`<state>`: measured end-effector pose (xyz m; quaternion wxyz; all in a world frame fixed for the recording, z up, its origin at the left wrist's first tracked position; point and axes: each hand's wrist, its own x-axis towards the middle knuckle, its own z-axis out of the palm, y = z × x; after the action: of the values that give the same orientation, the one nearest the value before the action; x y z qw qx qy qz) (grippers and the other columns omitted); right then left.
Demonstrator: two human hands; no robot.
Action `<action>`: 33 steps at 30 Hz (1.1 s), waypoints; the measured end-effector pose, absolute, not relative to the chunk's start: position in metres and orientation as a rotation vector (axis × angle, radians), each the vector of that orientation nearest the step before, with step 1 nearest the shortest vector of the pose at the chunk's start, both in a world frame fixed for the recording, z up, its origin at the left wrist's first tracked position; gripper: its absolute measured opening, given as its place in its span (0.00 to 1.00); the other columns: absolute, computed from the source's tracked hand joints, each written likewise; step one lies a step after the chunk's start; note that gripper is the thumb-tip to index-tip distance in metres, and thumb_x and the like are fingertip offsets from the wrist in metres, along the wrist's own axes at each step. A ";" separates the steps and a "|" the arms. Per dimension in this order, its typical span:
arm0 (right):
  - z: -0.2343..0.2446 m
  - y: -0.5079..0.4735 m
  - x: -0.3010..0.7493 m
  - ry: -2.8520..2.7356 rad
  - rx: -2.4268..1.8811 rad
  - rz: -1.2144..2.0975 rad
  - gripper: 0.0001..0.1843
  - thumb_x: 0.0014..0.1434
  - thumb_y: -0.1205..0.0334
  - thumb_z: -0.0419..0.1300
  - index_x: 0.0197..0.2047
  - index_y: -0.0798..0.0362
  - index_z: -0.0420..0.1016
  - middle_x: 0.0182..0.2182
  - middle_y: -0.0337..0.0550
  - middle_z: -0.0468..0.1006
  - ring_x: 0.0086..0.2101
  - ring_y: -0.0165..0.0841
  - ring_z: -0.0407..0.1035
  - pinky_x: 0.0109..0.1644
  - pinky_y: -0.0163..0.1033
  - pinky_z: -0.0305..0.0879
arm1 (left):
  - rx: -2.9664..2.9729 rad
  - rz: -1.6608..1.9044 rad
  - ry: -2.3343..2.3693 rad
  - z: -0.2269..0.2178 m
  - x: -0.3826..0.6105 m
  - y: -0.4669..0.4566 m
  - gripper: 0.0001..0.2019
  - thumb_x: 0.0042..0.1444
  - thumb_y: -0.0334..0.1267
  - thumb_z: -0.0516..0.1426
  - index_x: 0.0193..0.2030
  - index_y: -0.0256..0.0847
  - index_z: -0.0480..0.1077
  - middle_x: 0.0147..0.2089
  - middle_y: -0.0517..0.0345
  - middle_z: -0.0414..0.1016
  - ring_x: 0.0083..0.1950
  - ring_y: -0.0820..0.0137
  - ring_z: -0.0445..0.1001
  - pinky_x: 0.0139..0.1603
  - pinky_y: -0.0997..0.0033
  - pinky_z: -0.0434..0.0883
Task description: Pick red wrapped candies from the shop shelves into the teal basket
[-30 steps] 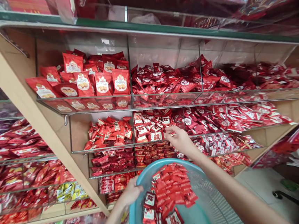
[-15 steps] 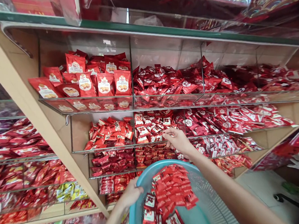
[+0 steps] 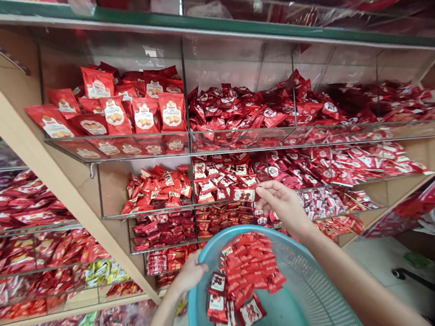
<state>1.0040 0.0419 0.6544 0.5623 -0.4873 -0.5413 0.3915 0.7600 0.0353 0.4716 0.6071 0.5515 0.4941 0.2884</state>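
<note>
My left hand [image 3: 191,271] is closed around the left rim of a teal plastic basket [image 3: 196,303]. Inside it lie a pile of small red packets [image 3: 252,265] and several red-and-white packets [image 3: 252,313] with dark red round pictures. Over the basket's far rim, my right hand [image 3: 280,204] pinches one red-and-white candy packet [image 3: 244,194] by its end. Just behind that packet, a shelf compartment holds a heap of matching packets [image 3: 210,185].
Glass-fronted shelves span the view. Larger red biscuit packets [image 3: 145,116] fill the upper left compartment, with dark red packets [image 3: 226,105] beside them. Orange-red packets [image 3: 162,188] lie below. A wooden upright [image 3: 67,185] separates another packed shelf unit on the left.
My right hand has drawn back slightly to the right from the compartment, and a red-and-white packet now shows in its fingers. My left hand still holds the basket. The view has shifted slightly.
</note>
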 end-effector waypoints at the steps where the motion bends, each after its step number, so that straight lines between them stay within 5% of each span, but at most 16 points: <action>1: 0.649 0.035 1.008 -1.312 -1.180 0.981 0.19 0.51 0.48 0.58 0.36 0.55 0.65 0.18 0.35 0.71 0.18 0.24 0.64 0.21 0.29 0.60 | 1.271 0.665 1.147 0.472 0.760 0.035 0.17 0.37 0.28 0.50 0.37 0.35 0.70 0.27 0.62 0.72 0.26 0.73 0.66 0.28 0.76 0.63; 7: 0.563 -0.002 1.034 -1.608 -1.454 1.553 0.16 0.50 0.50 0.58 0.29 0.55 0.67 0.15 0.33 0.67 0.16 0.22 0.60 0.19 0.28 0.55 | 1.301 0.665 1.160 0.477 0.761 0.035 0.16 0.36 0.27 0.51 0.36 0.36 0.70 0.27 0.62 0.72 0.26 0.74 0.66 0.28 0.76 0.62; 14: 0.480 -0.020 1.056 -1.596 -1.828 1.565 0.04 0.44 0.67 0.53 0.20 0.55 0.63 0.10 0.32 0.64 0.12 0.23 0.58 0.15 0.27 0.51 | 1.311 0.643 1.166 0.480 0.761 0.034 0.15 0.37 0.26 0.50 0.35 0.35 0.69 0.25 0.63 0.71 0.24 0.75 0.65 0.27 0.77 0.61; 33: 0.453 -0.032 1.053 -1.682 -1.955 1.303 0.15 0.50 0.65 0.48 0.14 0.52 0.57 0.10 0.39 0.64 0.13 0.27 0.59 0.17 0.33 0.51 | 1.293 0.667 1.127 0.470 0.760 0.036 0.16 0.37 0.26 0.50 0.35 0.35 0.69 0.27 0.62 0.72 0.27 0.73 0.67 0.29 0.76 0.62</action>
<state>1.0530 -0.0317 0.4533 0.1260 -0.6713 -0.5774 0.4473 0.7601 0.0363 0.4700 0.6057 0.5592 0.4872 0.2883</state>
